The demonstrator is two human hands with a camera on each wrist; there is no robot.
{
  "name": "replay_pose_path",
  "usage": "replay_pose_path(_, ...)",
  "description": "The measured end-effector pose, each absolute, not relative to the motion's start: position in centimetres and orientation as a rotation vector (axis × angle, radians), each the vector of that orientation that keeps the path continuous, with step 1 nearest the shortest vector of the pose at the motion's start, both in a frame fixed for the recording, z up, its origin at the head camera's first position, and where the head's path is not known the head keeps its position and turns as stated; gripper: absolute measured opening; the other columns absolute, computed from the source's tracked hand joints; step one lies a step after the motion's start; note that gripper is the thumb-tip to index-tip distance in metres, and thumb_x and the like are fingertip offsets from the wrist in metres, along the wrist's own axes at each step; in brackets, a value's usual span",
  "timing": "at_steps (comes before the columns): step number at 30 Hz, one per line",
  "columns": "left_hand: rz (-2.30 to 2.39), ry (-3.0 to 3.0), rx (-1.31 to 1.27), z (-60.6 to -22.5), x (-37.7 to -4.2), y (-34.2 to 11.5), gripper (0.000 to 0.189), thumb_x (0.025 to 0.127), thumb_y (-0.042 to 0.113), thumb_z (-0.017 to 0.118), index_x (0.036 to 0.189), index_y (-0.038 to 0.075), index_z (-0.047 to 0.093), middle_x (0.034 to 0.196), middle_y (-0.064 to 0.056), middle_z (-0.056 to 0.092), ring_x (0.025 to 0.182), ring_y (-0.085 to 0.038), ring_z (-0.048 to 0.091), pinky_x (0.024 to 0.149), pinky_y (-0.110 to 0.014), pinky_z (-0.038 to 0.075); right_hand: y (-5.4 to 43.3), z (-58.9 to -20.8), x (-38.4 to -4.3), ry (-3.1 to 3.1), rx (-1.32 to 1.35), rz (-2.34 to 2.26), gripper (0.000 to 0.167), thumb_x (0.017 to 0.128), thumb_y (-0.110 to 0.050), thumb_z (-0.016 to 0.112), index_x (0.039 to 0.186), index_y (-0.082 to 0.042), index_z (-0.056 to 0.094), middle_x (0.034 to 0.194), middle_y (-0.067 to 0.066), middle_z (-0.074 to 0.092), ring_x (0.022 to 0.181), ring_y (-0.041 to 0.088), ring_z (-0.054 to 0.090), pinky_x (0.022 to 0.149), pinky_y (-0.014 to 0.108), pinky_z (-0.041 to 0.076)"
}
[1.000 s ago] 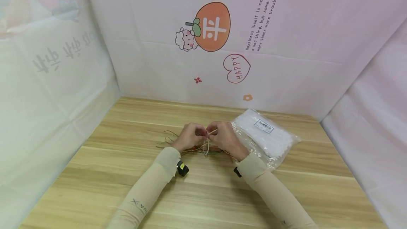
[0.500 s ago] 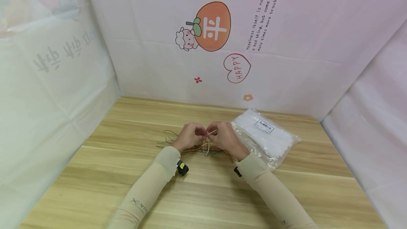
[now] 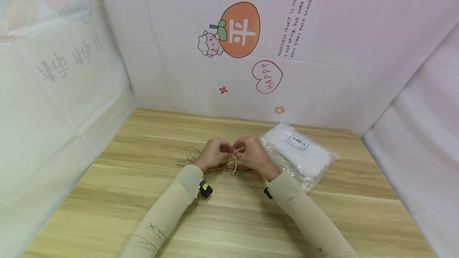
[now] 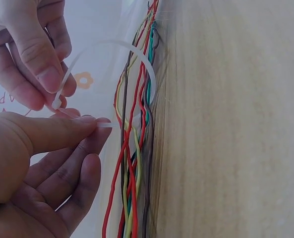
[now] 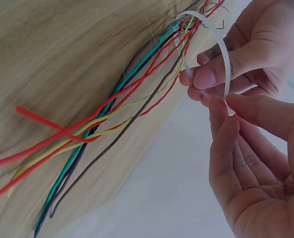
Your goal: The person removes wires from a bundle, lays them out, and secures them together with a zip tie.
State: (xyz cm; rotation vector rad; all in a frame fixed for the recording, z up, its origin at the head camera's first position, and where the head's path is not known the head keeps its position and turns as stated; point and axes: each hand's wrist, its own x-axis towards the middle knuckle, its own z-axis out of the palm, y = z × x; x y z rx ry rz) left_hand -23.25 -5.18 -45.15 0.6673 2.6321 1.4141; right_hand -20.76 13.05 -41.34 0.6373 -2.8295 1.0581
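A white cable tie (image 4: pixel 150 69) is bent into a loop around a bundle of thin wires (image 4: pixel 147 139), seen in the left wrist view as red, yellow, green, black and brown strands. My left hand (image 3: pixel 215 152) pinches the strap between thumb and forefinger. Opposite it, my right hand (image 3: pixel 255 156) pinches the end with the tie's small head. The fingertips of both hands nearly meet above the wires. In the right wrist view the loop (image 5: pixel 226 62) stands wide and slack about the bundle. Whether the tip sits inside the head is hard to make out.
A clear plastic bag (image 3: pixel 301 150) packed with white cable ties lies right of my right hand, a barcode label on top. The wires rest on a wooden table (image 3: pixel 229 218). Printed cloth (image 3: pixel 172 75) hangs behind it and at both sides.
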Motion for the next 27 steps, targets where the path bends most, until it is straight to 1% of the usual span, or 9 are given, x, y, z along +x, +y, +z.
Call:
replay_pose_path(8,1.374,2.653,0.662,-45.04,-23.33,-5.1,0.006,0.094,0.002,0.078,0.094,0.008,0.079,0.098,-0.007,0.081,0.091,-0.018,0.076,0.089,-0.034,0.061,12.95,-41.26,-20.84,-2.836,0.654,1.036,0.014,0.09,0.003,0.076,0.103,-0.001,0.078,0.104,0.015,0.081,0.094,0.029,0.08,0.077,0.029,0.064)
replay_pose_path(12,1.369,2.656,0.669,-45.15,-23.43,-5.14,0.006,0.094,0.002,0.078,0.094,0.007,0.08,0.099,-0.007,0.081,0.091,-0.017,0.076,0.089,-0.034,0.061,12.88,-41.19,-20.81,-2.846,0.647,1.015,0.014,0.09,0.002,0.077,0.103,-0.002,0.079,0.104,0.014,0.081,0.094,0.028,0.08,0.077,0.029,0.064)
replay_pose_path(18,1.418,2.626,0.638,-45.23,-23.34,-5.15,0.007,0.093,0.002,0.078,0.096,0.008,0.08,0.1,-0.009,0.081,0.091,-0.017,0.076,0.09,-0.035,0.061,12.83,-40.97,-20.58,-2.857,0.61,1.022,0.014,0.092,0.002,0.076,0.106,-0.001,0.078,0.104,0.015,0.081,0.094,0.028,0.08,0.076,0.03,0.064)
replay_pose_path(27,1.417,2.624,0.65,-45.27,-23.32,-5.23,0.007,0.094,0.002,0.078,0.095,0.008,0.079,0.099,-0.008,0.081,0.093,-0.02,0.076,0.089,-0.035,0.061,12.72,-41.12,-20.72,-2.869,0.602,0.973,0.012,0.091,-0.001,0.078,0.103,-0.005,0.079,0.102,0.012,0.082,0.094,0.026,0.08,0.078,0.031,0.064)
